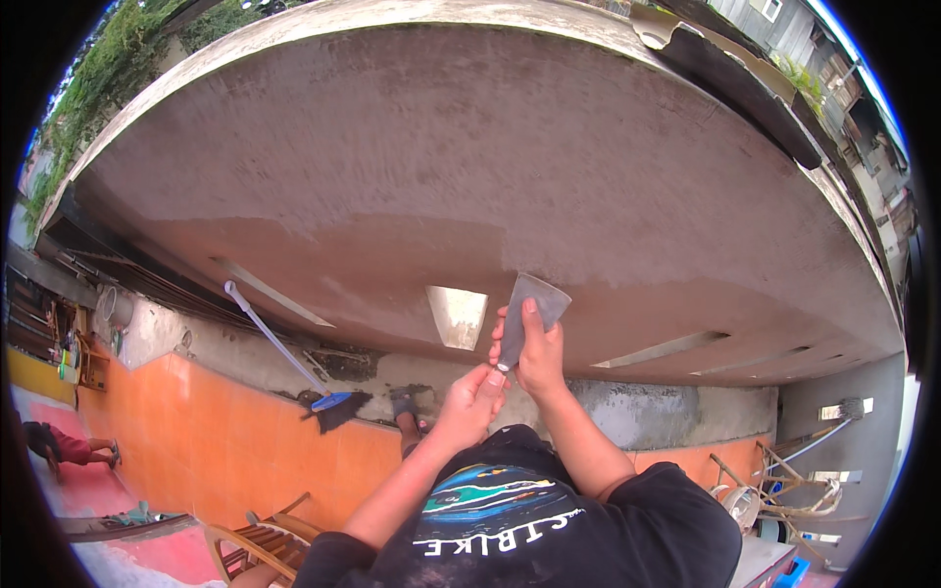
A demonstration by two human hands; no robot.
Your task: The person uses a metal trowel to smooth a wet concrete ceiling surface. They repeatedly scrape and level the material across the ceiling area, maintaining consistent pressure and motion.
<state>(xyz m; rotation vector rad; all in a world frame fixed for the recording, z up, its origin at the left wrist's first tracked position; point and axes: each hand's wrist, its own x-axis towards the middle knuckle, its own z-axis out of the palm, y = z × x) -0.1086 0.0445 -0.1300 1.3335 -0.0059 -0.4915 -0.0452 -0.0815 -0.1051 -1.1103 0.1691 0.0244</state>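
A putty knife [542, 297] with a wide, grey-smeared blade is held up in front of me, its blade pointing away. My left hand [469, 404] is closed round its handle end, which the fingers mostly hide. Higher up, my right hand [538, 365] grips the blade, thumb laid on its face and fingers curled behind the edge. Beyond the knife stands a plastered wall [392, 157], lighter grey above and darker brown below. A light-coloured slot opening [457, 316] in the wall sits just left of the blade. Whether the blade touches the wall, I cannot tell.
A blue-handled broom [279, 338] leans on the wall at left, above orange floor tiles [196, 421]. Behind me at lower left is a wooden chair [257, 544]. A bucket [742, 505] and a mop [848, 410] are at right. Another person [74, 446] is at far left.
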